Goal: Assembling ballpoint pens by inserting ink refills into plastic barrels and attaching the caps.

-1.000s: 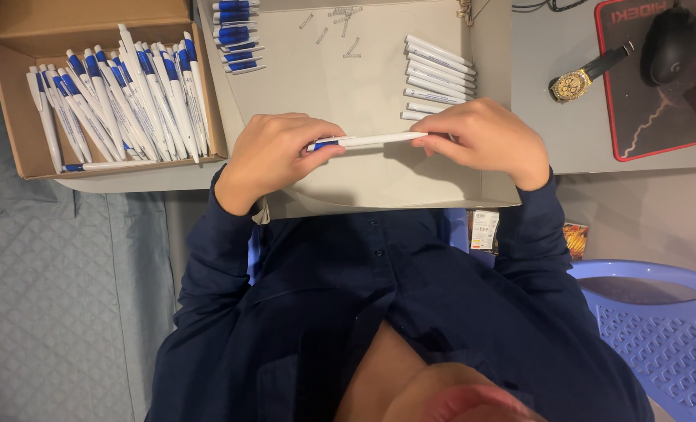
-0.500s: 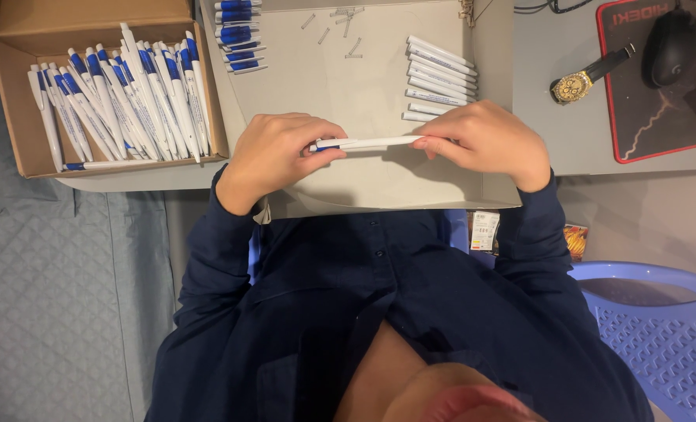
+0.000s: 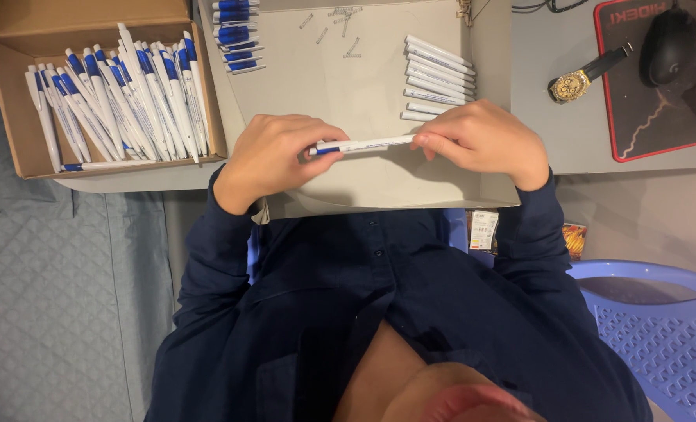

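A white pen with a blue end (image 3: 367, 144) is held level between both hands over a grey board (image 3: 348, 86). My left hand (image 3: 273, 156) pinches its blue end. My right hand (image 3: 484, 141) grips the white end. Just beyond my right hand lies a row of several white pen barrels (image 3: 438, 78). Several blue pen caps (image 3: 237, 35) are lined up at the board's far left. Small clear springs (image 3: 340, 23) are scattered at the board's far edge.
An open cardboard box (image 3: 12, 101) full of white and blue pens (image 3: 125, 98) sits at the left. A gold wristwatch (image 3: 578, 78), a black mouse (image 3: 668, 43) and a dark mouse pad (image 3: 653, 117) lie at the right. A blue plastic chair (image 3: 660, 328) stands lower right.
Both hands hold the same pen in nearly the same place; the fingers have shifted slightly along it.
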